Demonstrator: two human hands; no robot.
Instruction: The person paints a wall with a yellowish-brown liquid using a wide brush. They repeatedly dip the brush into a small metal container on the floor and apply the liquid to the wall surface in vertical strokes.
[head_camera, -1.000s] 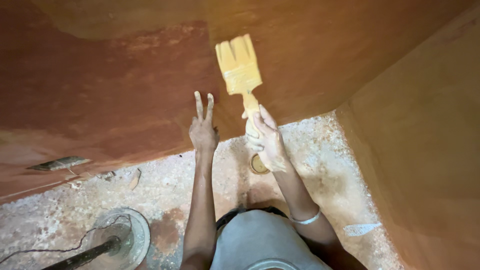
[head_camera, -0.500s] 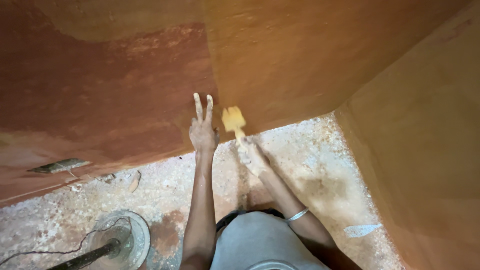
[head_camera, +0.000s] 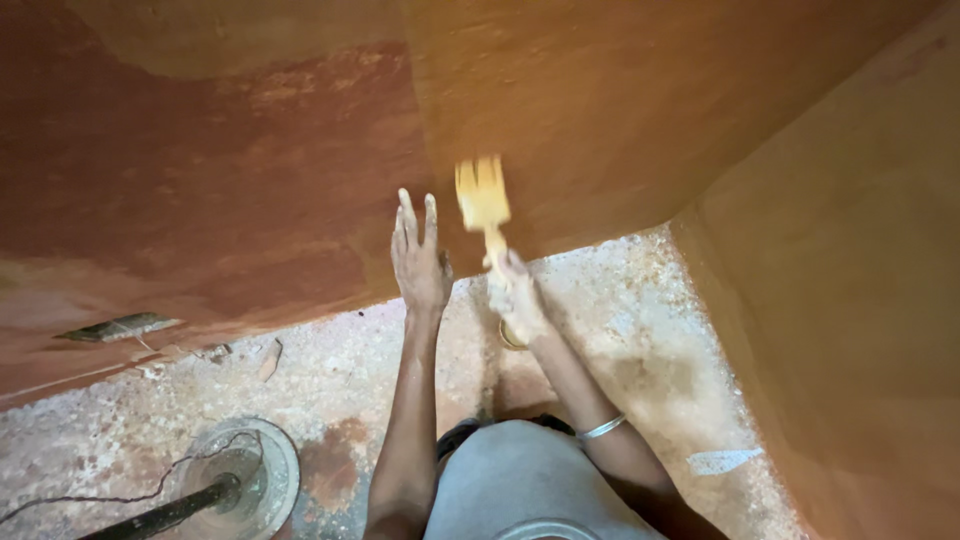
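Ochre-yellow paint loads the brush (head_camera: 482, 197), gripped by its handle in the right hand (head_camera: 515, 295) against the reddish wall (head_camera: 250, 190), where the left hand (head_camera: 418, 260) presses flat and open; steady, overlapping strokes would probably cover best.

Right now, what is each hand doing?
Left hand: open, flat against the reddish-brown wall.
Right hand: closed on the yellow paintbrush.
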